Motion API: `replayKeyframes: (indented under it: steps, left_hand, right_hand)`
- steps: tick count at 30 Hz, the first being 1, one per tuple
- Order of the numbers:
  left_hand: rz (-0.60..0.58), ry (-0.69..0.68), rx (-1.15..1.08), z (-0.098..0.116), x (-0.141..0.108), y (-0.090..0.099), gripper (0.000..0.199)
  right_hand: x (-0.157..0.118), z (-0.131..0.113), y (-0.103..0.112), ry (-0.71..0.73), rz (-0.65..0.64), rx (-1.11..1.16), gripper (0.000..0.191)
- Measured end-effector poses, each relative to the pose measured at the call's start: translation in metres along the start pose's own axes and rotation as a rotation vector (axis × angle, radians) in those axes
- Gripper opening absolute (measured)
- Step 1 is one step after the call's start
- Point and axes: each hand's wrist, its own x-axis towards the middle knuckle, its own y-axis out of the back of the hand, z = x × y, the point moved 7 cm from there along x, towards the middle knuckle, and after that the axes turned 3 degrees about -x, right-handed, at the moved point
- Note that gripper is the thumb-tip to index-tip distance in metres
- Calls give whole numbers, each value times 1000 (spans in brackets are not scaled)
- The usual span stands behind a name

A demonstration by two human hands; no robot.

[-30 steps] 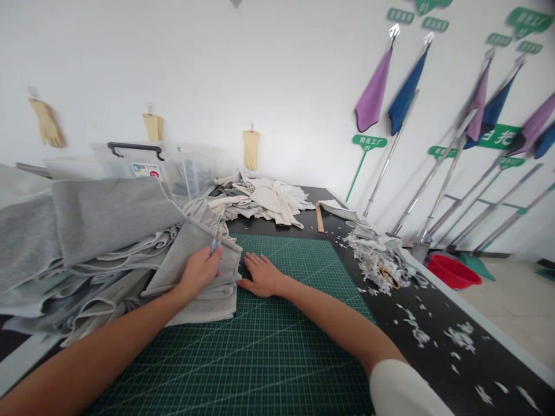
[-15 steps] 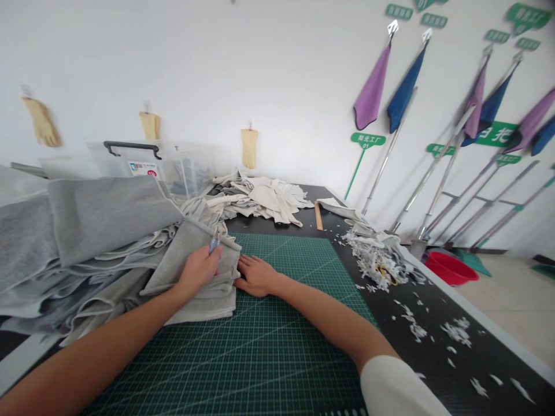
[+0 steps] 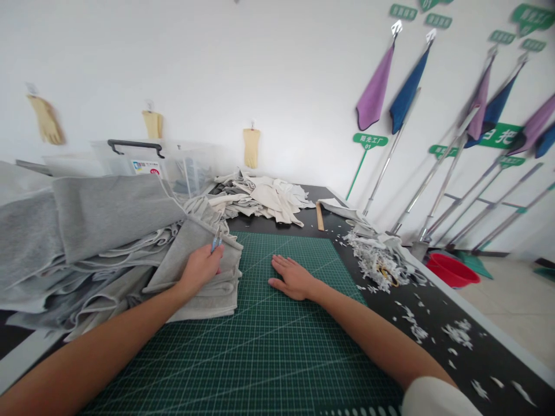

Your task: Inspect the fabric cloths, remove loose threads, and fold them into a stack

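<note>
Left hand (image 3: 199, 270) curled closed around small blue-handled snips (image 3: 215, 242), pinching them at the top edge of a folded grey fleece fabric (image 3: 203, 289); whether the blades are open or closed, I cannot tell. The fold lies on the left side of a green cutting mat (image 3: 277, 346), against a larger heap of grey fabric (image 3: 113, 214). Right hand (image 3: 292, 278) is spread flat on the mat, fingers apart, holding nothing, a little clear of the fold.

Good practice here, in my judgement: keep the layers flat and taut, and take short snips close to the edge.

Count: one pair of snips, one wooden ruler (image 3: 319, 216), one heap of cream offcuts (image 3: 264, 199), one heap of grey-white scraps (image 3: 373, 260), three yellow gloves (image 3: 251, 147) on the wall, one red basin (image 3: 452, 270).
</note>
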Motion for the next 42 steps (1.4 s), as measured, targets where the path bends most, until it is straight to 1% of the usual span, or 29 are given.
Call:
replayKeyframes:
  steps: [3, 5, 7, 9, 11, 13, 15, 18, 20, 22, 25, 27, 29, 31, 33, 35, 38, 40, 42]
  left_hand:
    - [-2, 10, 3, 0, 0, 0, 44]
    - [-8, 13, 4, 0, 0, 0, 44]
    - [-17, 20, 10, -1, 1, -2, 45]
    - [-28, 33, 24, -3, 2, -4, 47]
    - [-39, 43, 37, -4, 3, -6, 48]
    - [-48, 42, 38, -5, 4, -8, 48]
    - [-50, 38, 34, -6, 4, -8, 47]
    - [-49, 26, 31, -7, 4, -7, 47]
    - [-52, 17, 30, -6, 4, -7, 46]
    - [-55, 9, 29, -6, 4, -7, 46]
    - [-52, -2, 34, -2, 2, -7, 46]
    - [-46, -43, 62, 5, -1, -5, 46]
    - [-37, -138, 145, 19, -6, -2, 47]
    - [-29, -262, 284, 37, -14, -1, 47]
    - [-31, -357, 398, 56, -23, -3, 45]
    - [-66, -409, 480, 73, -33, -11, 43]
    - [-159, -449, 632, 93, -46, -34, 42]
    - [-231, -449, 701, 101, -53, -53, 40]
    - [-333, -455, 741, 104, -56, -75, 37]
  right_hand:
    - [-41, 48, 6, -153, 17, -119, 62]
    - [-74, 81, 15, -281, 35, -285, 51]
    - [-110, 114, 31, -501, 64, -521, 41]
    - [-141, 137, 46, -646, 76, -603, 36]
    - [-161, 152, 59, -721, 90, -626, 33]
    - [-168, 163, 68, -755, 103, -629, 31]
    - [-167, 174, 73, -796, 102, -611, 30]
    - [-162, 188, 74, -884, 89, -564, 30]
    - [-160, 191, 73, -923, 89, -532, 36]
    - [-156, 186, 70, -927, 102, -507, 43]
    - [-145, 167, 66, -866, 155, -469, 39]
    - [-132, 147, 62, -753, 234, -407, 41]
    - [-116, 122, 57, -586, 290, -329, 43]
    - [-99, 93, 49, -419, 275, -264, 42]
    - [-86, 65, 42, -302, 229, -192, 46]
    - [-74, 37, 35, -218, 169, -115, 50]
    - [-63, 0, 27, -140, 78, -32, 58]
    - [-60, -22, 24, -90, 36, 5, 61]
    - [-60, -42, 22, -20, 18, 30, 58]
